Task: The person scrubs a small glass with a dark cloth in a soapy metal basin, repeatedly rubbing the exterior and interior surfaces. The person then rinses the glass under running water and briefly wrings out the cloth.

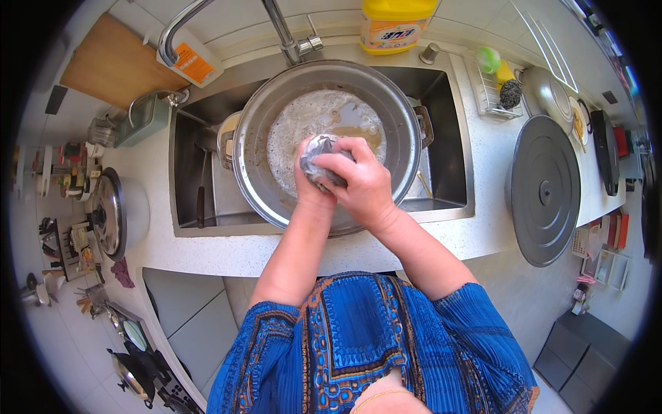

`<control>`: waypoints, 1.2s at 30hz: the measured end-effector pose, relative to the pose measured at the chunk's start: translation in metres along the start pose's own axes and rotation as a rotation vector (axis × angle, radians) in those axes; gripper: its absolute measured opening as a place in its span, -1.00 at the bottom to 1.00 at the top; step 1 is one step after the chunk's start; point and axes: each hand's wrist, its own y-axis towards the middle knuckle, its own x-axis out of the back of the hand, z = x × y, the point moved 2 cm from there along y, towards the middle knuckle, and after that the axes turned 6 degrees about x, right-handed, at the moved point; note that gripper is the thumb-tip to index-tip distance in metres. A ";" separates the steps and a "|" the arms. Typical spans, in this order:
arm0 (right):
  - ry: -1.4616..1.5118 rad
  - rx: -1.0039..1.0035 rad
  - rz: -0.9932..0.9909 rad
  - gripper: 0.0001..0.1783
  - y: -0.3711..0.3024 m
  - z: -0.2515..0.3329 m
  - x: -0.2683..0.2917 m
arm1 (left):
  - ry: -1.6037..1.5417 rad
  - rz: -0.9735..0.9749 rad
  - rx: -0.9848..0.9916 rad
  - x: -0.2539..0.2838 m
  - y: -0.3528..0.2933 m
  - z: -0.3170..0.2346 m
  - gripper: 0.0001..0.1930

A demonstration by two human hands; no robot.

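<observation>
A wet, crumpled grey cloth (319, 157) is bunched between my two hands over a large round metal basin (249, 103). My left hand (308, 185) cups it from the left, its fingers mostly hidden behind the cloth. From the right, my right hand (364, 185) wraps its fingers over the bundle and presses it against the left palm. Cloudy water with white suds (296, 117) lies in the bottom of the basin. The basin rests over the steel sink (448, 138), covering most of it.
The chrome faucet (293, 47) stands behind the basin. A yellow detergent jug (393, 31) is at the back. On the right are a wire rack (493, 103) with scrubbers and a big grey lid (545, 193). A lidded pot (131, 207) stands at the left.
</observation>
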 end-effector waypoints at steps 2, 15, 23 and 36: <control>0.034 -0.201 -0.010 -0.76 -0.002 -0.022 0.001 | 0.011 -0.077 -0.053 0.002 0.000 0.001 -0.73; 0.007 -0.305 -0.045 -0.76 -0.004 -0.030 0.001 | -0.023 -0.105 -0.050 0.001 -0.005 0.002 -0.75; 0.058 -0.307 -0.040 -0.75 -0.001 -0.032 -0.002 | 0.056 -0.144 -0.097 0.003 -0.004 0.002 -0.72; -0.080 -0.117 0.056 -0.80 0.011 -0.001 -0.001 | 0.319 -0.109 -0.077 0.015 -0.003 0.008 -0.75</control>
